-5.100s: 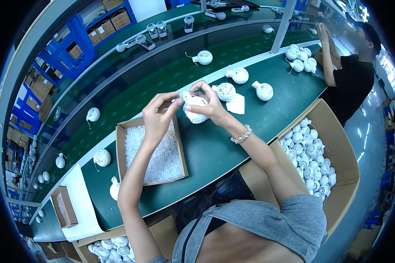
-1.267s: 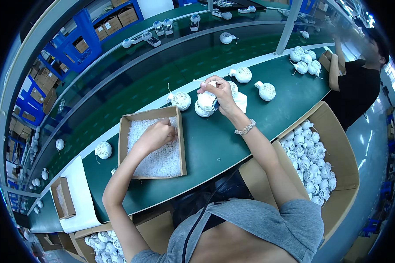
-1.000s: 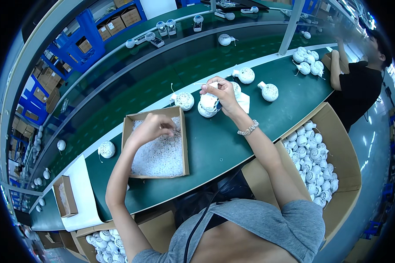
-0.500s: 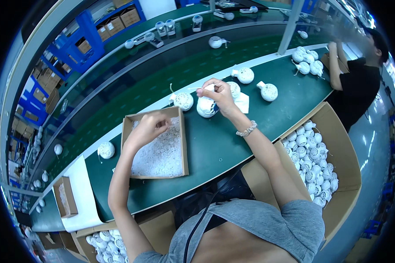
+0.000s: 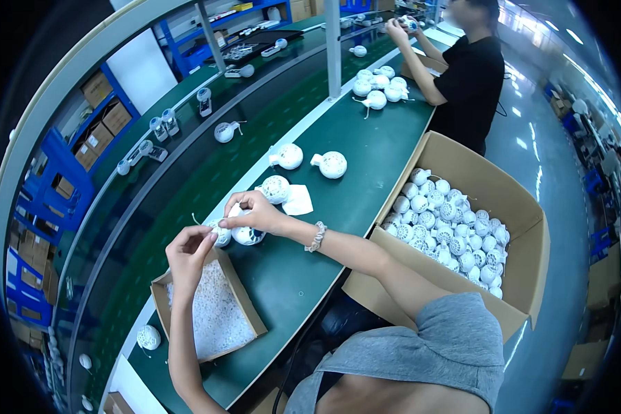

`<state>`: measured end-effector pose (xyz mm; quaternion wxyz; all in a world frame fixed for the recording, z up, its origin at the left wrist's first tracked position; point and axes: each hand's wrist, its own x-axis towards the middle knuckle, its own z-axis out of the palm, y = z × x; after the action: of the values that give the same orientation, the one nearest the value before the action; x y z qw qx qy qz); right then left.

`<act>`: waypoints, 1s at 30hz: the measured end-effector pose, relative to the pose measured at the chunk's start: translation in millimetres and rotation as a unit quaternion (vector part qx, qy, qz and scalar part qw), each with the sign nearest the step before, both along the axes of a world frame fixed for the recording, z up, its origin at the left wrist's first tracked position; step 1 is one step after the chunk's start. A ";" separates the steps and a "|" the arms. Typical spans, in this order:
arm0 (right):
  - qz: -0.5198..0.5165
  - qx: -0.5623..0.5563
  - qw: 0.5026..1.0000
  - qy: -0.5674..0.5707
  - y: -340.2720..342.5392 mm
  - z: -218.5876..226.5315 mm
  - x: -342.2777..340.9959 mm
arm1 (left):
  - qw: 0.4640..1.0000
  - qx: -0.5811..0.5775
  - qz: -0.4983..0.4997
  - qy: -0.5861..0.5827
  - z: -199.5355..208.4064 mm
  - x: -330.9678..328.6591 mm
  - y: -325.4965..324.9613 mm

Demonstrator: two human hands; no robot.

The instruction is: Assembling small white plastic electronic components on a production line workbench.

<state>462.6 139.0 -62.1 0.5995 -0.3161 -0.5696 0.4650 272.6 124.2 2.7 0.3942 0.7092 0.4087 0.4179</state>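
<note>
My right hand is closed at the gathered neck of a round white wrapped ball with dark markings, just above the green work surface. My left hand meets it from the left, thumb and fingertips pinched together; whatever is between them is too small to make out. Behind the fingertips sits another wrapped ball. Below the hands stands a shallow cardboard tray of small clear pieces. Beyond my right wrist lie a wrapped ball and a white paper piece.
More wrapped balls lie along the bench, with a cluster farther off. A large carton full of them stands at my right. A co-worker works at the far end. A grey post rises beside the conveyor.
My left hand has come up from over the tray to meet my right hand, its fingers now pinched. The view has swung right; my right hand still holds the ball.
</note>
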 end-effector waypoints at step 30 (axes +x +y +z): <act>0.089 -0.001 0.996 0.011 -8.7 -4.7 -13.3 | 0.982 0.186 0.024 0.024 -30.0 6.2 -7.9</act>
<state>449.3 130.3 -66.8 0.5616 -0.2594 -0.5884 0.5207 278.7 116.3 -27.4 0.2348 0.7701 0.3504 0.4787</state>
